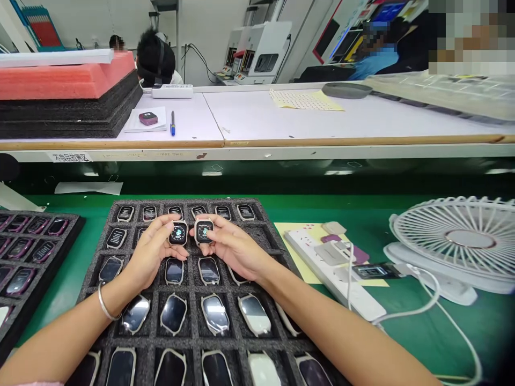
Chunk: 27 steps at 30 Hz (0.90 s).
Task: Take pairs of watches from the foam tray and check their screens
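My left hand (155,246) is closed on a silver-framed smartwatch (178,233), thumb at its edge, its screen lit with a coloured picture. Close beside it, my right hand (231,241) grips a second smartwatch (204,231) with a similar lit screen. Both watch bodies are strapless and held just above a dark foam tray (155,284). Silver-framed watches fill many of the tray's square pockets. Those in the back row, such as one watch (245,212), show white text; nearer ones, such as another watch (215,313), have dark screens. My hands and forearms hide some pockets.
A second foam tray (74,230) with purple-framed watches lies left. On the right are a white power strip (338,279), cables and a white fan (458,241). A raised shelf (249,118) behind bears foam sheets (68,80) and a pen (173,123). People are beyond.
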Tool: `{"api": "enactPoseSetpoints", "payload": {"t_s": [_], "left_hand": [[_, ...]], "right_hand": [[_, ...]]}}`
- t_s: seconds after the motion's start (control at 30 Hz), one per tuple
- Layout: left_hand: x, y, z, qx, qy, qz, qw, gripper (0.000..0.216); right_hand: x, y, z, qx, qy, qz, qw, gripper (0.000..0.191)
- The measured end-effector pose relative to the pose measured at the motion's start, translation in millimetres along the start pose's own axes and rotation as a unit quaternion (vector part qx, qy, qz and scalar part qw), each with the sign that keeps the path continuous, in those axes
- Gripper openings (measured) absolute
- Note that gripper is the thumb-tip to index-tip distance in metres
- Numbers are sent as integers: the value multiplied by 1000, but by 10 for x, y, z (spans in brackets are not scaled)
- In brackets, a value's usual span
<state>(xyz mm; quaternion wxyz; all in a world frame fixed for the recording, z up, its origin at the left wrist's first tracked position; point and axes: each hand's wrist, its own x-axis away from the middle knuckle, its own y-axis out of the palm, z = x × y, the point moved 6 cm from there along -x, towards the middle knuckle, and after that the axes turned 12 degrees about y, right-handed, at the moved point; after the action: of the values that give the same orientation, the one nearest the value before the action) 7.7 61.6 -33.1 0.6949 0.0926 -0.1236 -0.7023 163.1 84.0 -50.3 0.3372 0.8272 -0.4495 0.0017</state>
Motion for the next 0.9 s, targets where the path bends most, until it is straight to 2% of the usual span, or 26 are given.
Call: {"api": "enactPoseSetpoints", "payload": {"t_s": [0.3,0.5,0.7,0.9], "left_hand": [[12,34,-54,25,-13,-15,999,39],[19,51,-38,-2,-8,-26,1000,42],[-35,-47,24,-73,65,10,995,48],[-44,-92,33,-151,96,21,984,38]], "right_hand": [[-2,-30,16,63,-24,16,998,40],[-2,-34,3,56,-27,20,998,36],[24,21,35,49,-1,-27,998,46],[68,62,29,89,-26,-49,995,51]]}}
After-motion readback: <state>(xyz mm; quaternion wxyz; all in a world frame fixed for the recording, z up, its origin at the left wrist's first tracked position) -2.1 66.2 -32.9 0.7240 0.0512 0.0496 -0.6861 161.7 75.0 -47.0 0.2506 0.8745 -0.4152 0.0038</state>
